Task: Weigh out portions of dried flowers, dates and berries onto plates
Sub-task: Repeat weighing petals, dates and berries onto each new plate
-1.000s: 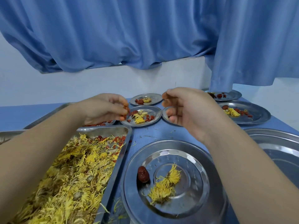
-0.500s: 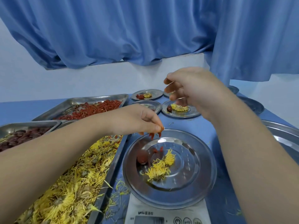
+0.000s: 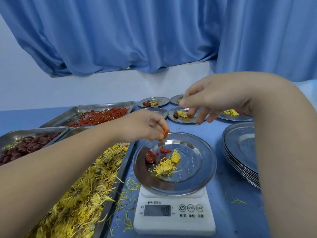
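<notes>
**Berries pinched over the plate on the scale**

Your left hand (image 3: 145, 126) hovers over the far-left rim of the steel plate (image 3: 205, 169) on the white digital scale (image 3: 173, 219). Its fingertips are bunched, pinching a few red berries (image 3: 165, 134) just above the plate and not touching it. On the plate lie a red date (image 3: 150, 156), a small berry heap (image 3: 164, 150) just beyond it, and dried yellow flowers (image 3: 167, 164) to the right. The scale's display shows 48.

Your right hand (image 3: 214, 98) hangs farther off, above a filled small plate (image 3: 172, 115), with its fingers loosely spread and holding nothing.

Three trays stand to the left — the flower tray (image 3: 120, 172) nearest, then the date tray (image 3: 34, 131), with the berry tray (image 3: 103, 105) farthest. A stack of plates (image 3: 240, 148) sits right of the scale.
</notes>
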A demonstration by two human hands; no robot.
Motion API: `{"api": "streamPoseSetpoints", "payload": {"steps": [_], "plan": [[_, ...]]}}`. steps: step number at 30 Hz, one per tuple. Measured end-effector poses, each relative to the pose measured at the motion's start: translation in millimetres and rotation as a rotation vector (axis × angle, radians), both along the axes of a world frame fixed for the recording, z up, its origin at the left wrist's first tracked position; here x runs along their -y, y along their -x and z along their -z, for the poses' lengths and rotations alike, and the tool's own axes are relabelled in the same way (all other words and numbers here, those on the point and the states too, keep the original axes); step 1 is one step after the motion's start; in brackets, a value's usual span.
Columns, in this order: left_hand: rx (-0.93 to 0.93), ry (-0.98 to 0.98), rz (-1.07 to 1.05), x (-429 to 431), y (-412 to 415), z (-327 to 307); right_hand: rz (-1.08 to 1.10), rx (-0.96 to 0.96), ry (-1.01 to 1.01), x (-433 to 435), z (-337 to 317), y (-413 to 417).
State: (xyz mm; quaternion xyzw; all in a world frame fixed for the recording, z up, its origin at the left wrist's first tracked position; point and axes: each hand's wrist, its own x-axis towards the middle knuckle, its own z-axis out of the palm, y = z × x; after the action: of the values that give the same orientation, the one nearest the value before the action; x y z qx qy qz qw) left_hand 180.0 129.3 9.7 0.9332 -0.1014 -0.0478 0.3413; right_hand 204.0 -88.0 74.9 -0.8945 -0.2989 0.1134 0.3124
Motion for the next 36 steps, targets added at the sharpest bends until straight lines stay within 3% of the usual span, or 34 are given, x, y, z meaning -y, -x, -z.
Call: {"api": "streamPoseSetpoints", "payload": {"steps": [11, 18, 24, 30, 36], "plan": [[0.192, -0.137, -0.129, 2.9, 12.8, 6.4, 0.035, 0.456, 0.237, 26.1, 36.3, 51.2], [0.176, -0.172, -0.206, 15.7, 17.8, 8.4, 0.129, 0.564, 0.045, 46.3, 105.6, 76.3], [0.144, -0.170, -0.213, 23.1, 24.3, 8.0, 0.156, 0.626, -0.074, 51.1, 125.3, 79.0], [0.185, 0.072, -0.274, 23.9, 41.1, 10.2, 0.201, 0.575, -0.159, 50.7, 134.3, 76.9], [0.281, 0.491, -0.429, 15.5, 64.6, 27.0, 0.255, 0.436, -0.220, 45.5, 144.5, 74.6]]}}
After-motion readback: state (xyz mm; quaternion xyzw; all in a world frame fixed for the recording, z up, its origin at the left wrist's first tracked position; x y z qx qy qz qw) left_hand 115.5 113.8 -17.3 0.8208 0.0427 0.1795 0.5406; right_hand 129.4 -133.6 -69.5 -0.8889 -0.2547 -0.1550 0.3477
